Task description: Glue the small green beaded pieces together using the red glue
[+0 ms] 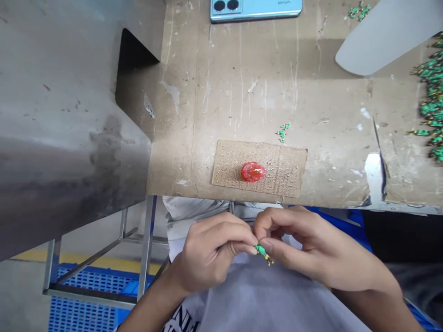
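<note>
Below the table's front edge, over my lap, my left hand [211, 251] and my right hand [304, 244] meet fingertip to fingertip. Both pinch one small green part with yellow ends [263, 253] between thumb and forefinger. On the table just above them lies a rough cardboard pad [287, 168] with a red blob [252, 171] on its middle. Two or three loose green parts [283, 132] lie just beyond the pad.
A heap of green parts [431, 97] lies at the right table edge, a few more green parts [358, 11] at the top. A blue phone [256, 9] lies at the far edge. A grey metal housing [65, 115] fills the left. A white curved object [384, 37] sits top right.
</note>
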{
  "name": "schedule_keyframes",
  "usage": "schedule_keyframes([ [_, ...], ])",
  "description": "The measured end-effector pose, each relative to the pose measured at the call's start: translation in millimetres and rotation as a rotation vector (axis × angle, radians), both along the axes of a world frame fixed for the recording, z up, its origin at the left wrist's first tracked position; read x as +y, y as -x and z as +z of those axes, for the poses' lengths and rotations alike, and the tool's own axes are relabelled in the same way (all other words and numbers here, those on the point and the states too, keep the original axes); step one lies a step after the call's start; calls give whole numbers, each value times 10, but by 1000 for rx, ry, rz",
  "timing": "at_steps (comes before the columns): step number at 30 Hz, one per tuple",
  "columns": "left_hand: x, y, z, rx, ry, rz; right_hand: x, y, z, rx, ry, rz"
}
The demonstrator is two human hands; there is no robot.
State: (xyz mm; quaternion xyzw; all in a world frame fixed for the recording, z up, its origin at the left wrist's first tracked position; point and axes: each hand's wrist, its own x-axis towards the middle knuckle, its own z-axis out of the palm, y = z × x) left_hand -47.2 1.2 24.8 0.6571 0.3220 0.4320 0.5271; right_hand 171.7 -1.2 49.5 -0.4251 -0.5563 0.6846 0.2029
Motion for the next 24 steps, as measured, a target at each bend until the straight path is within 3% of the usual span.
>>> schedule_keyframes([
  [6,6,15,47,84,-85,19,-42,-72,9,81,5,-52],
  [10,17,9,87,76,-67,49,-106,-45,-3,13,-168,-112],
  [16,-13,-9,134,129,80,79,-172,1,-9,-40,-405,-149],
  [24,-42,42,203,299,72,141,-126,90,-91,-63,-522,-139],
])
